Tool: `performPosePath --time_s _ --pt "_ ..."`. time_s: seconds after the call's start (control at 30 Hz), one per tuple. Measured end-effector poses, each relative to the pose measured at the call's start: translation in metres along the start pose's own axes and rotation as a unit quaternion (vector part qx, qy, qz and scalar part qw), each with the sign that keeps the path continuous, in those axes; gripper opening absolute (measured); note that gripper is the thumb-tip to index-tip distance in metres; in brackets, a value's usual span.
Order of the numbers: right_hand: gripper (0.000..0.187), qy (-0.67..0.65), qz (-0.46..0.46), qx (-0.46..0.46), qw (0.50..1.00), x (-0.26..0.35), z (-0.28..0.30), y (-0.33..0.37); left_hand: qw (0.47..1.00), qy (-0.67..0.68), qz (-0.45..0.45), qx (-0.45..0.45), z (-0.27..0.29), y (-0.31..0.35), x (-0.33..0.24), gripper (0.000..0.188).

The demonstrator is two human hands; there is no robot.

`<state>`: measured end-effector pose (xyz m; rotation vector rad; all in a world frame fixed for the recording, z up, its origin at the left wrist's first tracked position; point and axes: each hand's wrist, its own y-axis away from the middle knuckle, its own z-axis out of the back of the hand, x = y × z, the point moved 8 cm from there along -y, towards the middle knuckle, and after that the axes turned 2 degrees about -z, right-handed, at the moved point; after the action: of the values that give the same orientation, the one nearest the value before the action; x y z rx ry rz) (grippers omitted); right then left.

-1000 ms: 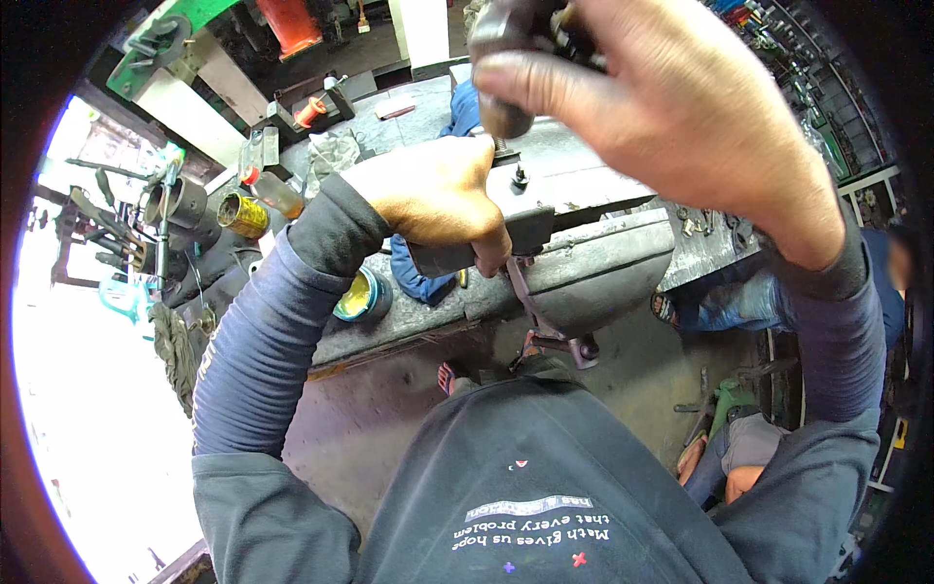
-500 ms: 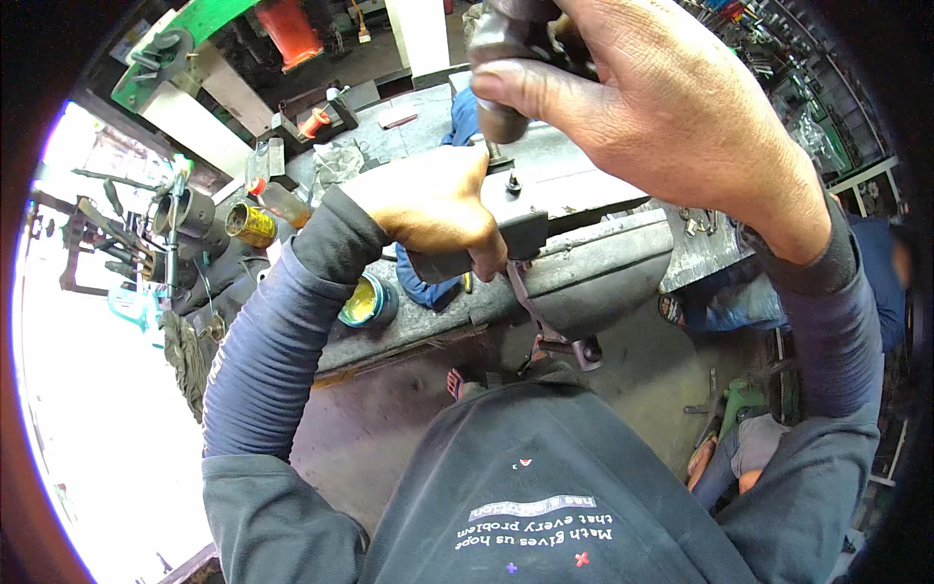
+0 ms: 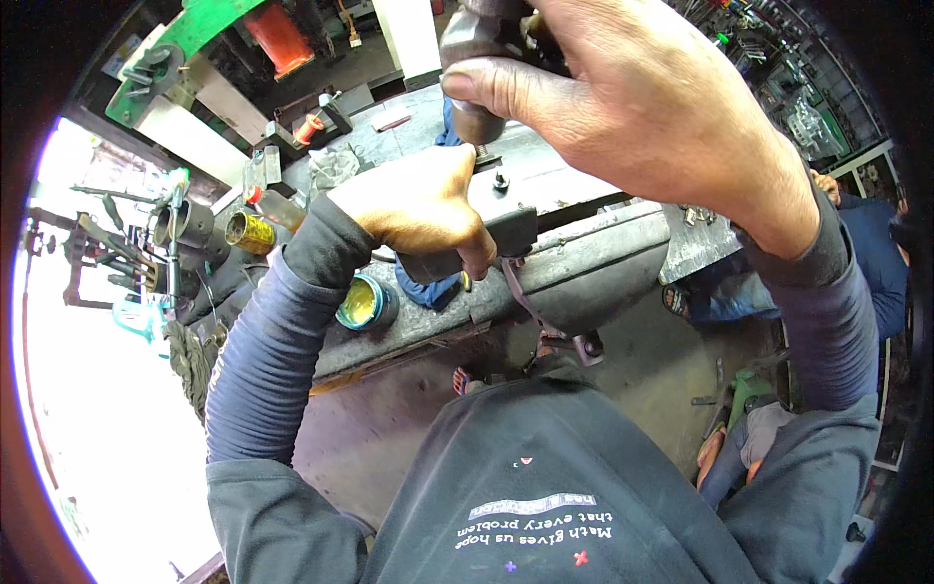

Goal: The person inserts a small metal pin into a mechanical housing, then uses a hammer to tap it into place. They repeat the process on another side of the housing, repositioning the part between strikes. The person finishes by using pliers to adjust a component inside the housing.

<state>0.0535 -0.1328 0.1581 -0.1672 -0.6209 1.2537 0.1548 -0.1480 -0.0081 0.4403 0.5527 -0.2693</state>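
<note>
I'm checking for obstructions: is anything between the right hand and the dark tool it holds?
Nothing visible: the right hand is bare, its thumb directly against the dark tool.

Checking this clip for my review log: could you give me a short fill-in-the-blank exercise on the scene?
1. The left hand touches the dark bar, while the dark tool is in the ____ hand.
2. The bottle on the person's left has a ____ cap.
3. The stuff inside the open blue tub is ____.

Missing words: right; red; yellow.
</note>
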Motion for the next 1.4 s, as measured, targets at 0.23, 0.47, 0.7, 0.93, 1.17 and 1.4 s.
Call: performPosePath --time_s 0.23,0.47,0.7,0.93,1.17,1.4 --pt "0.039 -0.039 -0.036 0.050 0.997 -0.006 0.001 0.003 0.999 -0.033 -0.016 -0.006 0.001 0.002 -0.003 0.067" --pt "0.056 -0.003 -0.013 0.045 0.999 0.000 -0.009 -0.009 0.999 -0.009 0.030 0.045 -0.003 0.007 -0.004 0.064" --pt "0.044 -0.034 -0.054 0.040 0.997 0.005 -0.003 -0.005 0.999 -0.031 0.012 0.011 0.001 0.004 -0.002 0.063" --pt "0.038 0.077 -0.084 0.080 0.990 0.014 -0.005 -0.002 0.996 0.001 -0.061 -0.064 0.007 0.005 -0.007 0.041" --pt "0.057 0.010 -0.109 0.039 0.993 -0.040 -0.013 0.027 1.000 -0.003 0.018 -0.024 0.002 0.009 0.005 0.087" --pt "0.054 -0.174 -0.320 -0.210 0.907 -0.108 0.048 0.158 0.956 0.050 -0.061 -0.282 0.006 0.089 -0.001 0.104"
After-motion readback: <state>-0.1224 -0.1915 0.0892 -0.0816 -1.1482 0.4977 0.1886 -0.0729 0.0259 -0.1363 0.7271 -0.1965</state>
